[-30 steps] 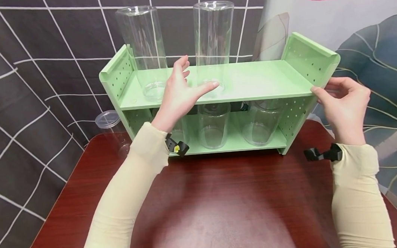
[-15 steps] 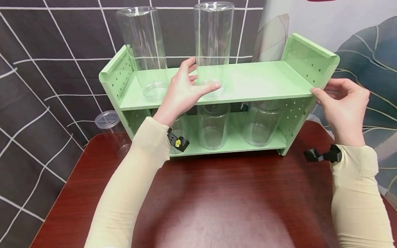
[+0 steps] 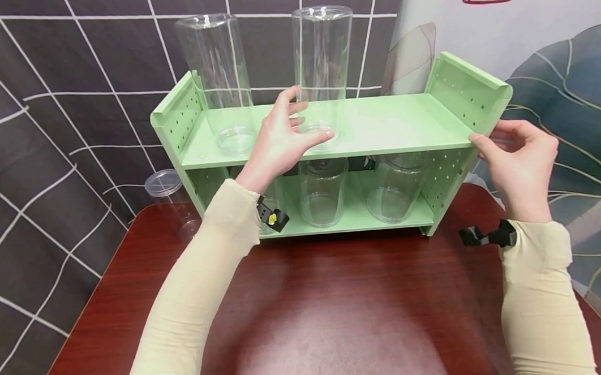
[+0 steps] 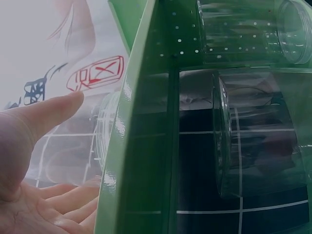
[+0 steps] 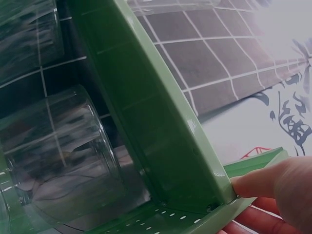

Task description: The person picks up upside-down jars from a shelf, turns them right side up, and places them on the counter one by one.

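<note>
Two tall clear plastic jars stand upright on the top tier of a green two-tier rack (image 3: 399,120). Around the lower part of the right-hand jar (image 3: 324,56) my left hand (image 3: 279,132) reaches from the left, its thumb in front and its fingers spread at the jar's left side. A firm hold on it does not show. The other jar (image 3: 217,67) stands just left of that hand. At the rack's right end, my right hand (image 3: 523,159) pinches the upright and shelf edge, thumb in front; its other fingers are partly hidden behind the panel.
Three shorter clear jars stand on the lower tier, including the middle jar (image 3: 324,200) and the right jar (image 3: 395,194); the leftmost is partly behind my left wrist. A lidded clear jar (image 3: 170,194) stands left of the rack on the red-brown table (image 3: 348,309). A tiled wall (image 3: 98,119) rises behind.
My left hand has moved slightly right, bringing its fingers closer to the right-hand tall jar. My right hand keeps its hold on the rack, and the jars stand where they were.
</note>
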A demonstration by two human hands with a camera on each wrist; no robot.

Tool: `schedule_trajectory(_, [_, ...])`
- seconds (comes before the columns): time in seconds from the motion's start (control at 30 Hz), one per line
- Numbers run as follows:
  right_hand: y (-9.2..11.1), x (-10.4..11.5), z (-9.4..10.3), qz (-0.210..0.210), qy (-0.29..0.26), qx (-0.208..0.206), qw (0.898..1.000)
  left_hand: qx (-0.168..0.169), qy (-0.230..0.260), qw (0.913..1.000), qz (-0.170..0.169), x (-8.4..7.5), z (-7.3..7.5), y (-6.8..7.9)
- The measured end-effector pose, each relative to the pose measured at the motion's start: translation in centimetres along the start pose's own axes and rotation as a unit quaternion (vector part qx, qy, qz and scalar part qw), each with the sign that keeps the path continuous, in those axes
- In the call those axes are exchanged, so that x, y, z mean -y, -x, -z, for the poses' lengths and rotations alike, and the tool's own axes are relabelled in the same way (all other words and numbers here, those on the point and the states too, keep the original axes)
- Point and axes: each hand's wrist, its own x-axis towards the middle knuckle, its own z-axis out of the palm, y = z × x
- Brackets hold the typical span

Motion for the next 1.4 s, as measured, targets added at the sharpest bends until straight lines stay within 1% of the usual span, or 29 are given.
schedule_trajectory(0.2, [0.0, 0.1, 0.0, 0.001, -0.002, 0.000, 1.000, -0.010, 0.006, 0.9999, -0.007, 0.2, -0.2, 0.1])
schedule_trajectory(0.5, [0.1, 0.0, 0.1, -0.002, 0.003, 0.000, 1.000, -0.015, 0.027, 0.9992, -0.023, 0.4, -0.3, 0.4])
schedule_trajectory(0.77, [0.2, -0.1, 0.1, -0.001, 0.004, 0.001, 1.000, -0.025, 0.045, 0.9978, -0.042, 0.2, -0.1, 0.7])
schedule_trajectory(0.97, [0.1, -0.1, 0.2, 0.005, -0.002, 0.000, 1.000, -0.025, 0.044, 0.9963, -0.069, -0.2, 0.0, 1.5])
schedule_trajectory(1.1, [0.1, -0.1, 0.2, 0.007, -0.002, 0.000, 1.000, -0.028, 0.050, 0.9949, -0.083, -0.4, -0.1, 2.3])
schedule_trajectory(1.23, [0.1, -0.1, 0.2, 0.006, -0.001, 0.001, 1.000, -0.035, 0.065, 0.9921, -0.102, -0.4, -0.3, 3.3])
schedule_trajectory(1.4, [0.1, 0.0, 0.1, 0.006, -0.001, 0.003, 1.000, -0.034, 0.090, 0.9879, -0.122, -0.6, -0.5, 4.4])
